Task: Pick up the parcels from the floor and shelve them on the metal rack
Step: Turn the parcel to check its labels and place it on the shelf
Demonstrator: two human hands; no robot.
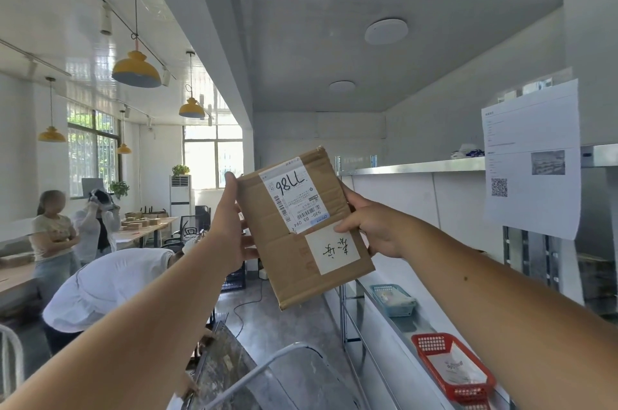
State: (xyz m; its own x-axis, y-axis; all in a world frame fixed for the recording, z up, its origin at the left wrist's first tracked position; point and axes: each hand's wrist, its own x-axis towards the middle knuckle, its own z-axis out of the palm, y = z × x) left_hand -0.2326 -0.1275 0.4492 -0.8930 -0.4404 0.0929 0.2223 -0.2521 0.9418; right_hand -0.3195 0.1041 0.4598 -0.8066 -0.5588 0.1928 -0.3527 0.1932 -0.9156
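Both hands, left (230, 225) and right (374, 229), grip a raised, tilted parcel (301, 242).

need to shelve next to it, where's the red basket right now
In the head view, the red basket sits low right on the metal rack shelf, nearer the camera than the blue basket.

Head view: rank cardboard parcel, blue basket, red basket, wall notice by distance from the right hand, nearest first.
1. cardboard parcel: gripped by the right hand at its right edge.
2. blue basket: on the rack shelf, below the hand.
3-4. red basket lower on the shelf, wall notice upper right: too close to call.
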